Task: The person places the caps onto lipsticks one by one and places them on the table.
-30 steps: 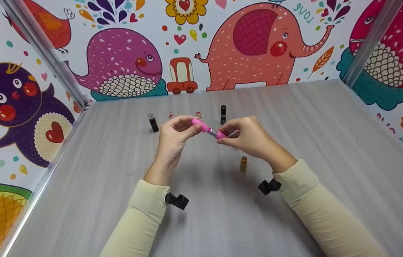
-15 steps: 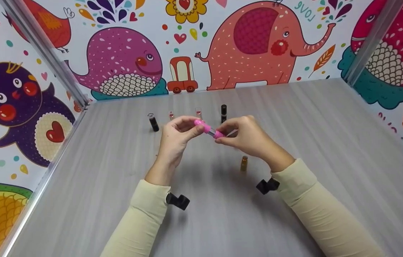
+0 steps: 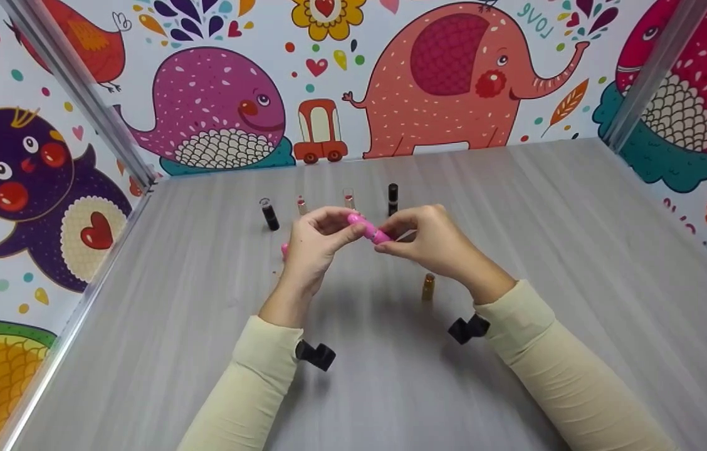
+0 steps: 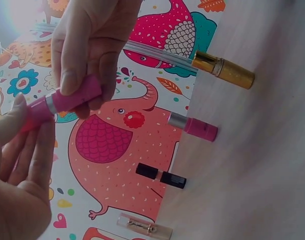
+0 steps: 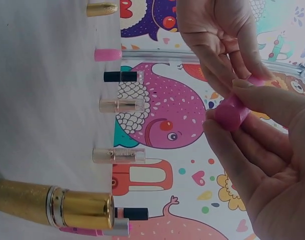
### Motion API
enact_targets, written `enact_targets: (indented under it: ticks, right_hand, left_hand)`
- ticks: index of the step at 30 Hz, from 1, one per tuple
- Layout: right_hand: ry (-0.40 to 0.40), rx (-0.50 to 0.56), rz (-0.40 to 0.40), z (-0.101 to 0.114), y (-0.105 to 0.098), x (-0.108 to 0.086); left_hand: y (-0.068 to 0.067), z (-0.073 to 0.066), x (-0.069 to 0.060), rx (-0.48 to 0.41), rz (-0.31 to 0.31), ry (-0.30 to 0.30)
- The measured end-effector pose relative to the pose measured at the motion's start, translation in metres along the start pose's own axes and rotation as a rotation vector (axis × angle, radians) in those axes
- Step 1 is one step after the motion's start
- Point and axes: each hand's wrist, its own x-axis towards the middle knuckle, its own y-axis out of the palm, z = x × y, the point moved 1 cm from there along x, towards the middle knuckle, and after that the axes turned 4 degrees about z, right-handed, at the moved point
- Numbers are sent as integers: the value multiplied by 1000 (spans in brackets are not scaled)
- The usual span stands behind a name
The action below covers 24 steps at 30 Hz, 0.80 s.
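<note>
Both hands hold a pink lipstick (image 3: 371,230) up above the table, tilted, between them. My left hand (image 3: 316,244) pinches its cap end between thumb and fingers. At the base end, my right hand (image 3: 432,238) grips with thumb and fingertips. A narrow silver band shows between the two pink parts in the left wrist view. Nearest my right wrist stands a gold lipstick (image 3: 429,287). A pink piece (image 3: 284,252) peeks out beside my left hand, mostly hidden by it. Another pink lipstick with a silver part (image 4: 193,127) appears in the left wrist view, behind my right hand in the head view.
Behind the hands, a row stands on the grey table (image 3: 203,300): a black lipstick with a clear top (image 3: 269,214), two clear-capped lipsticks, one of them (image 3: 348,198) nearer the middle, and a black tube (image 3: 393,199). Cartoon-printed walls (image 3: 328,62) enclose the table.
The two parts of the pink lipstick have come together; the silver section between them has nearly vanished. My left hand has shifted slightly right, uncovering the pink piece beside it.
</note>
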Motion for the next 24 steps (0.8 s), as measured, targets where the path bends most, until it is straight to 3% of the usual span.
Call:
enact_targets:
  ticks: [24]
  right_hand:
    - [77, 24, -24, -1, 0, -1]
  left_hand:
    - [4, 3, -2, 13, 22, 20]
